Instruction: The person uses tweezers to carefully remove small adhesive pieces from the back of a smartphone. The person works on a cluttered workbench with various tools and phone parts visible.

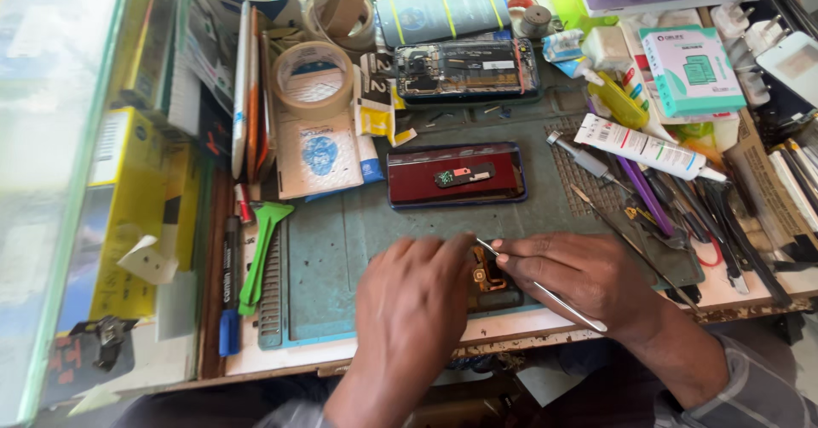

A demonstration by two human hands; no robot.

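My left hand (413,296) rests palm down on the grey-green work mat (341,240), fingers pressing a small phone part (487,281) with an orange flex cable. My right hand (584,274) grips metal tweezers (545,292), whose tip touches that part near my left fingertips. Farther back on the mat lies a phone back cover (456,175) with a dark red inside and a small green board on it. Behind it lies an opened phone (467,70) with its circuitry exposed.
A white glue tube (648,148), screwdrivers and loose tools crowd the right side. Tape rolls (313,78), green plastic pry tools (264,249) and a marker pen (230,283) lie left. A teal box (692,72) stands at the back right. Yellow boxes (141,206) line the left.
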